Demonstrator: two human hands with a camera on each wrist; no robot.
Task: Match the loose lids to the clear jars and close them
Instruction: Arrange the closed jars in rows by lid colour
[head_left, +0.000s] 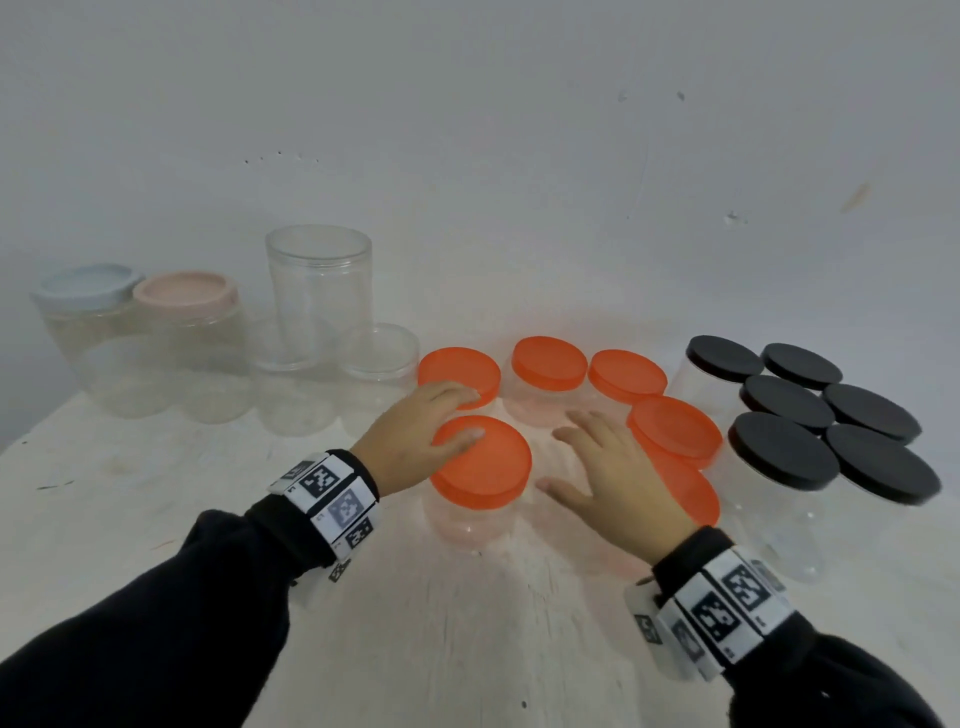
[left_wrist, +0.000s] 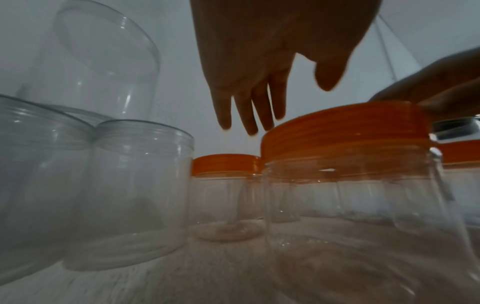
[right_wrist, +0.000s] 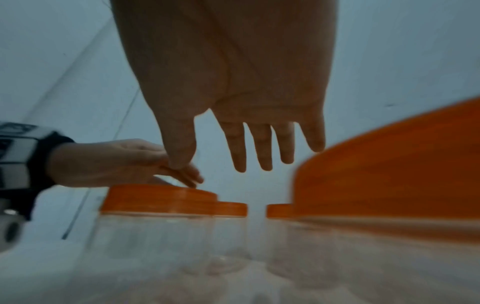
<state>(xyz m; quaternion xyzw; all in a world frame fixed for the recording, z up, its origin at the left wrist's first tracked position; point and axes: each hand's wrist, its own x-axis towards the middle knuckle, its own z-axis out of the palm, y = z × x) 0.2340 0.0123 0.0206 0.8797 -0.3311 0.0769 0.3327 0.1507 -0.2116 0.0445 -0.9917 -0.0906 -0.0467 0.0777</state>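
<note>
Several clear jars with orange lids stand in the middle of the table. My left hand (head_left: 457, 415) lies open over two of them. Its thumb rests on the near orange lid (head_left: 483, 467) and its fingertips touch the far-left orange lid (head_left: 460, 371). In the left wrist view the left hand (left_wrist: 275, 107) shows straight fingers above the near lid (left_wrist: 342, 127). My right hand (head_left: 571, 457) hovers open and spread between the orange-lidded jars, holding nothing. It partly covers one orange lid (head_left: 693, 493). The right wrist view shows the right hand (right_wrist: 221, 156) with straight fingers.
Lidless clear jars stand at the back left: a tall one (head_left: 318, 296) and shorter ones (head_left: 382, 353). Left of them are a blue-lidded jar (head_left: 85, 286) and a pink-lidded jar (head_left: 184, 293). Several black-lidded jars (head_left: 784, 457) crowd the right. A white wall rises behind the table (head_left: 467, 623).
</note>
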